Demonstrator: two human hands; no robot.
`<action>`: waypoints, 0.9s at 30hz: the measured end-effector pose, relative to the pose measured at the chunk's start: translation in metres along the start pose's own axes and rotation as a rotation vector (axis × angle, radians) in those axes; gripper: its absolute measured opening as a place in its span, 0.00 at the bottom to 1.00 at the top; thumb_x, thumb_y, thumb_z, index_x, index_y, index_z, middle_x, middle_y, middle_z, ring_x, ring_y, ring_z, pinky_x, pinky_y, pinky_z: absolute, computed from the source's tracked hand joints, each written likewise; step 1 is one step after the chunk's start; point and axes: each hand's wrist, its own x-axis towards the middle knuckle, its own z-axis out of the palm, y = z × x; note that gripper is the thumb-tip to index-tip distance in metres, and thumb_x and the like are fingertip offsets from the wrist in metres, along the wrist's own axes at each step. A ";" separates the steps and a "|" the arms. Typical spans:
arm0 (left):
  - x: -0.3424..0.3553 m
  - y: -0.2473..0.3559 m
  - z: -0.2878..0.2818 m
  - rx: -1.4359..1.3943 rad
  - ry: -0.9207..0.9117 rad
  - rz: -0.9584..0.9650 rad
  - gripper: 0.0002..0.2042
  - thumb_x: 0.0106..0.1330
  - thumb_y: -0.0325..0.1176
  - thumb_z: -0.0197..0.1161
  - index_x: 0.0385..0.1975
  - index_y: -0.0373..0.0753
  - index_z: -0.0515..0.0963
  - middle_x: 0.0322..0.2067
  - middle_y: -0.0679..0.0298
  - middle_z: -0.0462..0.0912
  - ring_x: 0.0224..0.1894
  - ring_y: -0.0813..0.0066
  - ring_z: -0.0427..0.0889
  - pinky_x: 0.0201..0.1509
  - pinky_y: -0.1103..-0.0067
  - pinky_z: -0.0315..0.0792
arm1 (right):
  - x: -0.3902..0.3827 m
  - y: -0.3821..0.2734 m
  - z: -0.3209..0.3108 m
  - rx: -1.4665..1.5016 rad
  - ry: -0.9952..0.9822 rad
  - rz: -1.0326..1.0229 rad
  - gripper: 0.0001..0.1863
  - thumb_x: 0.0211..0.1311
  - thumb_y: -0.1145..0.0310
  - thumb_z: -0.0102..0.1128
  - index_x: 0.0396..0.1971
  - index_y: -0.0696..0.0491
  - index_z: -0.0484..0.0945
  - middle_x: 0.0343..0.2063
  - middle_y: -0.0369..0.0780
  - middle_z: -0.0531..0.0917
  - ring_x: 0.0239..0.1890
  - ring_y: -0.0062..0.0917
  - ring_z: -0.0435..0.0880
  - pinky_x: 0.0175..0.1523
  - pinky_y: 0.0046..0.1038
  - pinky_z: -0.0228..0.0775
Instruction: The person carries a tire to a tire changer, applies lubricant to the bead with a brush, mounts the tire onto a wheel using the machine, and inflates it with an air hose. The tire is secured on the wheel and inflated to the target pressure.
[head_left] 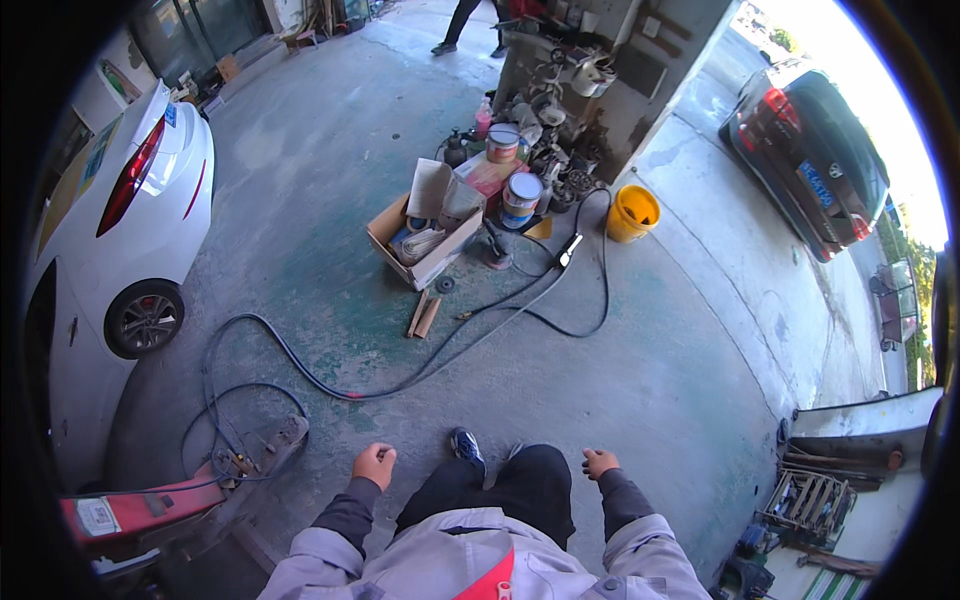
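Observation:
My left hand (pixel 375 465) hangs beside my left thigh, its fingers curled in with nothing seen in them. On the other side, my right hand (pixel 600 463) is held out by my right leg, empty, its fingers loosely bent and a little apart. Neither hand touches anything. The red floor jack (pixel 150 510) to the left is the nearest object to my left hand. A dark air hose (pixel 290 352) runs in loops across the floor ahead of me.
A cardboard box (pixel 385 228) of supplies stands ahead, beside paint cans (pixel 521 195) and a yellow bucket (pixel 633 214). A white car (pixel 150 210) is at left, a dark car (pixel 805 160) outside at right. A person's legs (pixel 460 22) show at the far end.

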 end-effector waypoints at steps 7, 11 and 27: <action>0.032 0.047 0.019 -0.140 0.190 -0.123 0.12 0.69 0.36 0.65 0.43 0.34 0.84 0.35 0.59 0.88 0.38 0.71 0.87 0.45 0.73 0.79 | 0.151 -0.187 0.032 -0.659 -0.018 -0.268 0.28 0.65 0.45 0.59 0.44 0.58 0.87 0.40 0.51 0.89 0.46 0.44 0.89 0.53 0.40 0.79; 0.001 0.045 0.061 -0.078 0.286 -0.506 0.10 0.68 0.34 0.64 0.36 0.32 0.83 0.29 0.59 0.86 0.35 0.71 0.85 0.42 0.72 0.78 | 0.241 -0.293 0.079 -0.661 -0.131 -0.253 0.25 0.63 0.48 0.59 0.42 0.54 0.89 0.44 0.53 0.88 0.51 0.48 0.86 0.59 0.43 0.76; 0.153 0.188 0.238 -0.450 -0.082 -1.067 0.14 0.71 0.35 0.65 0.48 0.31 0.81 0.40 0.56 0.88 0.42 0.66 0.86 0.48 0.73 0.80 | 0.611 -0.450 0.211 -1.054 0.063 -0.465 0.20 0.68 0.65 0.51 0.57 0.46 0.79 0.55 0.50 0.81 0.56 0.48 0.82 0.59 0.48 0.76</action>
